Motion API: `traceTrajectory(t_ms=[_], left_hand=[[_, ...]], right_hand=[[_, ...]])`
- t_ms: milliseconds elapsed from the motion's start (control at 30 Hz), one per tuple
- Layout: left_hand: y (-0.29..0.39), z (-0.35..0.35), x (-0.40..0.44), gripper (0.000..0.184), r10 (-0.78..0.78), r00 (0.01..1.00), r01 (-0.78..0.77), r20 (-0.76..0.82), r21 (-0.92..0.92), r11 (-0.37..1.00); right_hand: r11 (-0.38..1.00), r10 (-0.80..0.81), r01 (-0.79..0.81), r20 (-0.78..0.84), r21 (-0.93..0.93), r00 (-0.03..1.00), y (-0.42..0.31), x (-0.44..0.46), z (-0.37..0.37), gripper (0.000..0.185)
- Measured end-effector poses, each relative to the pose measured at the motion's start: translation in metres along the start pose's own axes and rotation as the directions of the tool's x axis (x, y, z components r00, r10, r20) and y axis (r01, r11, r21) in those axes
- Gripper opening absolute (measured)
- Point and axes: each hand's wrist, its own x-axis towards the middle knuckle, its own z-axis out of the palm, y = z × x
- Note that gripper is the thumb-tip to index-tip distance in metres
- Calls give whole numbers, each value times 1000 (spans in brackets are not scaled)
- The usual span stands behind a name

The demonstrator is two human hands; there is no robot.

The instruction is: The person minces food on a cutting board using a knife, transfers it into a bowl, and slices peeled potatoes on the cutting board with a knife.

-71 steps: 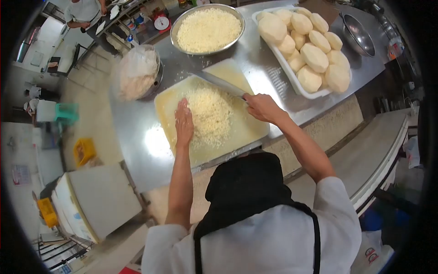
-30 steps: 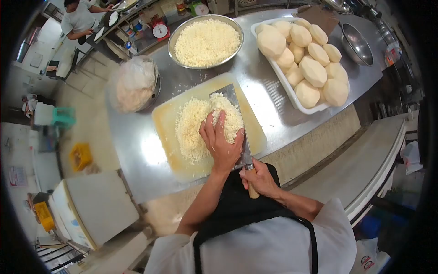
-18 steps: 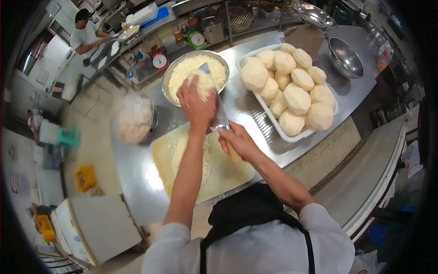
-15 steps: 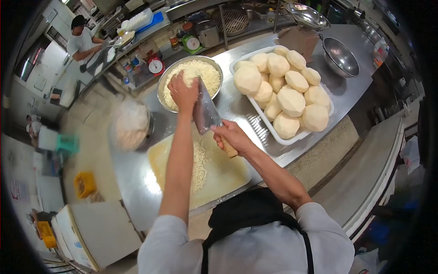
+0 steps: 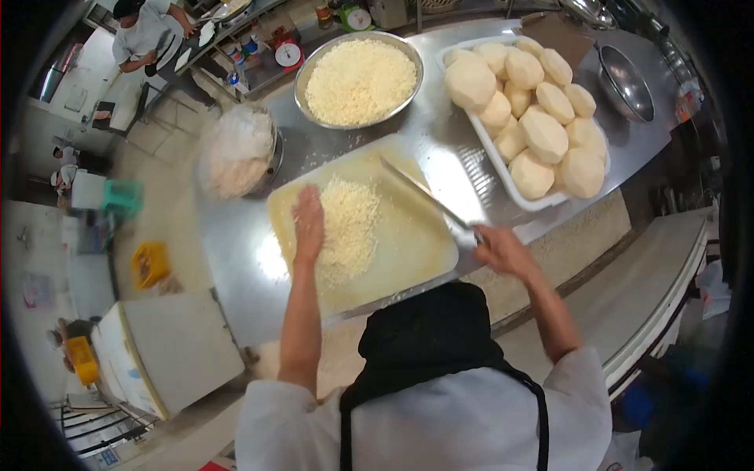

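Observation:
Finely chopped pale pieces [image 5: 348, 228] lie heaped on the left part of a yellowish cutting board [image 5: 408, 259]. Along the left side of this heap rests my left hand [image 5: 309, 224], flat, its fingers stretched out and close together, holding nothing. My right hand [image 5: 503, 250] is wrapped round the handle of a broad knife [image 5: 432, 198], near the board's right edge. The blade reaches up and left over the board, to the right of the heap. Beyond the board stands a round metal bowl [image 5: 301, 100] full of similar chopped pieces [image 5: 361, 82].
A white tray [image 5: 510, 184] of large peeled pale roots [image 5: 543, 135] is at the right. Behind it sits a metal bowl [image 5: 626, 82]. A bag-covered container [image 5: 239, 151] stands left of the board. Another person [image 5: 153, 38] is at a far counter.
Both hands have come back from the bowl to the board. My left hand has left the bowl's contents and lies beside the heap; the knife has swung away to the right. The view has shifted.

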Motion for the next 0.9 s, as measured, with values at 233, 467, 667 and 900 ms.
traceTrajectory(t_ms=[233, 467, 667, 900], left_hand=[[38, -58, -46, 58, 59, 992, -48, 111, -102, 994], [33, -8, -80, 61, -267, 945, 223, -190, -224, 949], [79, -23, -101, 84, 76, 993, -83, -95, -67, 994], [73, -7, -122, 118, 269, 961, -275, 56, 252, 928]], right_hand=[[908, -227, 204, -21, -367, 974, -68, 117, 66, 31], [925, -181, 162, -23, -342, 983, -110, 62, 157, 27], [959, 65, -47, -56, 280, 996, -103, 13, 98, 30], [453, 344, -244, 85, 857, 935, -9, -38, 97, 32]])
